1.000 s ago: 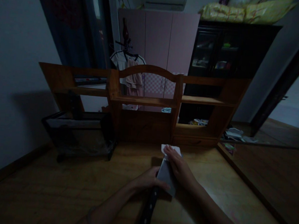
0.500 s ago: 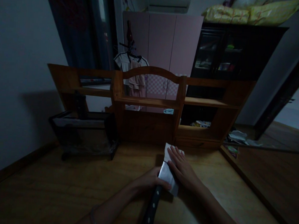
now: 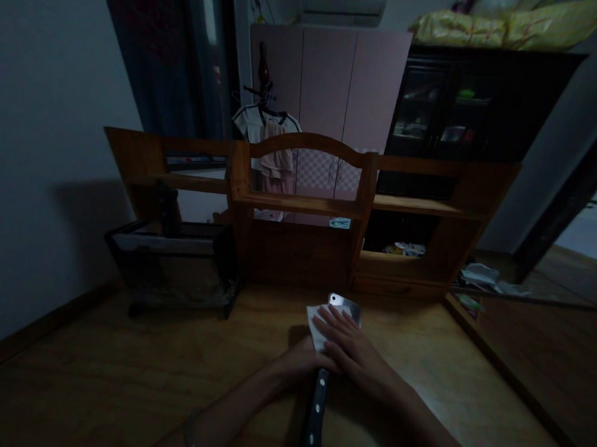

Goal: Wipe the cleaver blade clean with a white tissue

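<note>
A cleaver (image 3: 317,407) with a black, riveted handle is held over the wooden tabletop, its handle toward me. Its shiny blade (image 3: 345,305), with a small hole at the far corner, shows beyond my right hand. My left hand (image 3: 307,359) is closed around the cleaver where blade meets handle, thumb laid across the top. On the blade, my right hand (image 3: 349,343) presses down a white paper tissue (image 3: 318,328), its fingers stretched forward over it. Much of the blade and tissue is hidden under the right hand.
A wooden shelf unit (image 3: 299,202) stands along the table's back edge. On the left of the table (image 3: 170,377) sits a dark, box-shaped appliance (image 3: 176,264). A raised wooden edge (image 3: 501,367) runs along the right side. Clothes (image 3: 275,149) hang beyond the shelf.
My right hand and the tissue have slid along the blade toward the handle, baring the blade's far end. The cleaver's handle has shifted slightly right.
</note>
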